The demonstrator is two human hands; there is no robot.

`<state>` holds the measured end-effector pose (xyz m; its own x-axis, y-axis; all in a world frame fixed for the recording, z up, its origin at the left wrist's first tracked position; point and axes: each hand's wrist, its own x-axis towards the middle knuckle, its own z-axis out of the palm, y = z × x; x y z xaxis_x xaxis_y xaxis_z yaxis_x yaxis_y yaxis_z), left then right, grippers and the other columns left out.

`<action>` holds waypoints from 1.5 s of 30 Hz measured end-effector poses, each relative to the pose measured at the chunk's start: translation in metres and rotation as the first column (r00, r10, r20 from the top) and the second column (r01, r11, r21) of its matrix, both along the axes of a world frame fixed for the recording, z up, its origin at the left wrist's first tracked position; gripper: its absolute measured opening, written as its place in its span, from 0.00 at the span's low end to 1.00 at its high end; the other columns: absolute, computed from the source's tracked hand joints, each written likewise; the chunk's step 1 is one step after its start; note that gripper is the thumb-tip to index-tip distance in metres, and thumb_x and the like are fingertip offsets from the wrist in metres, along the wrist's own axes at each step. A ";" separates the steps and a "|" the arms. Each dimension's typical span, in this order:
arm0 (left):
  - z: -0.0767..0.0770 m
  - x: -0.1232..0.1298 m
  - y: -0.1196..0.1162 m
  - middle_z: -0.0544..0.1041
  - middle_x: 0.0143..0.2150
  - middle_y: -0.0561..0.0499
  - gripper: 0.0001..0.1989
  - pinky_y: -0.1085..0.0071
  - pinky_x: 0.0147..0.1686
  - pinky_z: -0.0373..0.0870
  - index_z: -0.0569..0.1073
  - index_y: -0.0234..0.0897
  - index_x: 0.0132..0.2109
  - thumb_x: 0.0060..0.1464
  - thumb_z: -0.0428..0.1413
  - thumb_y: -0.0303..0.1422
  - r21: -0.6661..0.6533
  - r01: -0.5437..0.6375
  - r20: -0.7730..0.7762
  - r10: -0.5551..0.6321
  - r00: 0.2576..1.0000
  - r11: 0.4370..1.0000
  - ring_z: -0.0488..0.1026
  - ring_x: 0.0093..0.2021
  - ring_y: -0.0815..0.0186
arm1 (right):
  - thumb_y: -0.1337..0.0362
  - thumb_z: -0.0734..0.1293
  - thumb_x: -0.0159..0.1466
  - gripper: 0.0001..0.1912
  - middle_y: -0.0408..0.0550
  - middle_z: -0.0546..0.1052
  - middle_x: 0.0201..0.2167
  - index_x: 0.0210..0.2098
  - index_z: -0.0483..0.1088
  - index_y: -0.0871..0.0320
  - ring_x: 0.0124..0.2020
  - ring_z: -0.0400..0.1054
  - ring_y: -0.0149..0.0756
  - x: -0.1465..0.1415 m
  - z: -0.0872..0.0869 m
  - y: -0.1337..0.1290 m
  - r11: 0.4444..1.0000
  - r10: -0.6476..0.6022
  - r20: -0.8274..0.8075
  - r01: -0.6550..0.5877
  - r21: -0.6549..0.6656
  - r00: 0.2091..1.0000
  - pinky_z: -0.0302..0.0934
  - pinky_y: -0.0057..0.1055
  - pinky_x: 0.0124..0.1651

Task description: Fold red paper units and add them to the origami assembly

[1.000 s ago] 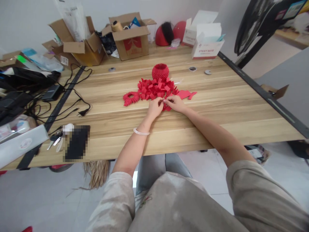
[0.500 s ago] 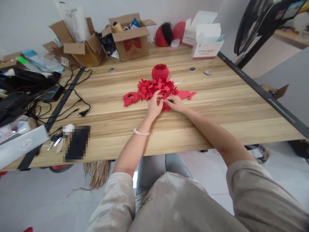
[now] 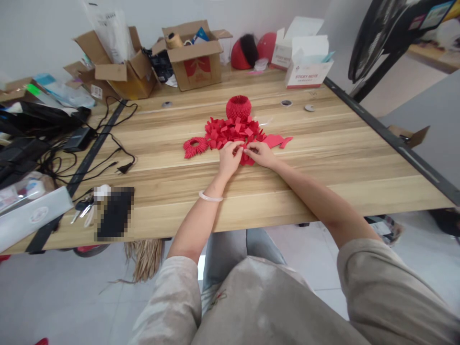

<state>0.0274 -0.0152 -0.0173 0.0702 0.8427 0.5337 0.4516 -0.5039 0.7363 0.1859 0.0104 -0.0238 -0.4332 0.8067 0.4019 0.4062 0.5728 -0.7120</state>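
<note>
Where the left hand (image 3: 230,158) had its fingers raised in the earlier frame, they now curl lower toward the right hand (image 3: 262,155). Both turn inward, fingertips nearly meeting; closure on anything cannot be determined. Small, angular red paper pieces (image 3: 234,129) lie heaped just beyond, on the surface (image 3: 273,191).

A wooden table (image 3: 323,182) bears a red pile (image 3: 233,130) centrally, cardboard boxes (image 3: 196,67) far left, and cables (image 3: 108,132) left.

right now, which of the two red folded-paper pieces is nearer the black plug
The low red paper ring, left of the red paper pile; the taller red paper bowl is farther.
</note>
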 end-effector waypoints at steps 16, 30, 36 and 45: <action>0.002 0.000 -0.001 0.78 0.40 0.46 0.08 0.70 0.41 0.70 0.75 0.34 0.40 0.54 0.53 0.29 -0.031 0.024 0.057 -0.022 0.998 0.999 0.73 0.39 0.66 | 0.57 0.59 0.62 0.15 0.41 0.62 0.19 0.24 0.64 0.60 0.22 0.54 0.28 0.000 0.000 0.001 0.999 -0.006 -0.093 0.001 -0.050 0.996 0.51 0.26 0.27; 0.001 0.002 -0.002 0.79 0.39 0.45 0.08 0.68 0.43 0.71 0.77 0.34 0.39 0.51 0.57 0.30 -0.076 0.061 0.099 -0.053 0.994 0.995 0.76 0.38 0.66 | 0.51 0.62 0.57 0.18 0.45 0.69 0.22 0.25 0.68 0.61 0.25 0.59 0.29 0.001 0.002 0.006 0.989 -0.090 -0.239 0.058 -0.139 0.967 0.55 0.27 0.29; 0.001 0.002 -0.003 0.80 0.36 0.46 0.07 0.69 0.41 0.72 0.77 0.34 0.37 0.50 0.58 0.30 -0.088 0.065 0.125 -0.054 0.991 0.994 0.76 0.36 0.66 | 0.50 0.62 0.57 0.18 0.44 0.68 0.22 0.25 0.68 0.61 0.24 0.58 0.29 0.003 0.004 0.004 0.987 -0.068 -0.234 0.032 -0.157 0.970 0.54 0.27 0.28; -0.001 0.004 -0.002 0.79 0.39 0.43 0.10 0.68 0.41 0.72 0.75 0.32 0.40 0.50 0.56 0.30 -0.164 0.156 0.244 -0.113 0.963 0.974 0.76 0.38 0.66 | 0.52 0.63 0.57 0.17 0.45 0.69 0.22 0.25 0.68 0.61 0.25 0.59 0.29 0.001 0.005 0.003 0.984 -0.090 -0.230 0.050 -0.174 0.969 0.56 0.27 0.29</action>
<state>0.0315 -0.0167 -0.0180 0.0818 0.9177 0.3888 0.1949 -0.3973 0.8968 0.1873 0.0129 -0.0187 -0.2825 0.8953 0.3444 0.2501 0.4154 -0.8746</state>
